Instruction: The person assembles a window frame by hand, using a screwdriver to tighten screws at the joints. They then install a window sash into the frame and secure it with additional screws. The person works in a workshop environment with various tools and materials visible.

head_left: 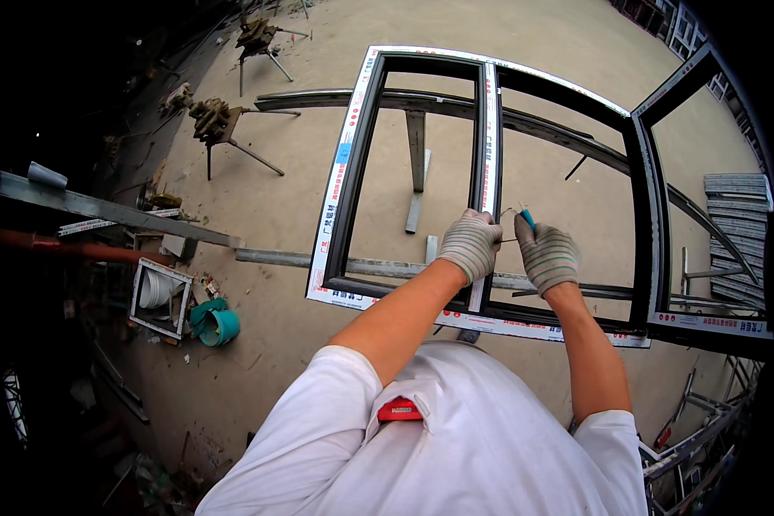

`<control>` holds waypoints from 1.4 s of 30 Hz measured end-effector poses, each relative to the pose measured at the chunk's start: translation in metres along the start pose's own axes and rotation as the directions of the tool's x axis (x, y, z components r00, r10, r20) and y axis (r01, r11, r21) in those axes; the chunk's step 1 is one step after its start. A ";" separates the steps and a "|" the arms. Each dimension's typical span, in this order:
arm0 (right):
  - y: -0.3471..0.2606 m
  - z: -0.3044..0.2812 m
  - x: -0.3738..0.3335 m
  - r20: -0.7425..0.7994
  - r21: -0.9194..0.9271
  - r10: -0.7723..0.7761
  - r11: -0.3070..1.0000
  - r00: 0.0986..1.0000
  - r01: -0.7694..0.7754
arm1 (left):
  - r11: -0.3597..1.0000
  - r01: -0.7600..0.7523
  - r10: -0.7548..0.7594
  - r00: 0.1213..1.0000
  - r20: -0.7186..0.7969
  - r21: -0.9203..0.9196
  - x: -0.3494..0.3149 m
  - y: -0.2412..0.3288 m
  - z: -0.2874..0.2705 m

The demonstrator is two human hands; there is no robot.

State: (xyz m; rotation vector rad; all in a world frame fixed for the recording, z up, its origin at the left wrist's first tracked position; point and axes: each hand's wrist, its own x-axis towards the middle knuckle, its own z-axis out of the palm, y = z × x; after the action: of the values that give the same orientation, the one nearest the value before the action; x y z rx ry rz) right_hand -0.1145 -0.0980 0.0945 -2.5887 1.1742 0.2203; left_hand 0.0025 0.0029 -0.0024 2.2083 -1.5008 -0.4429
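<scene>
Left hand (471,247) curls at the bar (490,129), hold unclear; right hand (549,258) grasps a tool (527,218); work on the frame (335,193) seems underway, next needing steadiness.

Blk window frame (341,155) w/ printed white film lies across 2 grey metal rails, far rail (305,101) & nr rail (275,257); far one has a leg (416,146) going down twd the flr. Tan flr (258,331) carries, on L: teal bucket (222,330), white-rimmed box (187,307) w/ white roll (155,289) inside, debris (208,286) just beside; farther off, 2 legged machines (215,120).
</scene>
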 end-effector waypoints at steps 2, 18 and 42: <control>0.000 0.000 0.001 0.013 -0.052 -0.044 0.998 0.999 0.045 | 1.000 0.002 -0.002 1.000 -0.016 -0.018 -0.001 -0.001 0.000; 0.010 -0.006 0.009 0.028 -0.233 -0.244 0.941 0.969 0.243 | 0.999 0.021 -0.023 0.998 -0.054 -0.039 -0.005 -0.001 0.003; 0.021 -0.026 -0.006 -0.179 -0.054 -0.408 0.913 0.895 0.405 | 0.999 0.001 -0.004 0.999 -0.045 -0.050 -0.003 0.003 0.001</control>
State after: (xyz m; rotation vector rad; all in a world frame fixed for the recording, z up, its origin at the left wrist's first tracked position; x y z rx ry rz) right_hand -0.1337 -0.1156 0.1166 -2.8412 0.6521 -0.1086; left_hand -0.0007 0.0045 -0.0016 2.1676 -1.4486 -0.4243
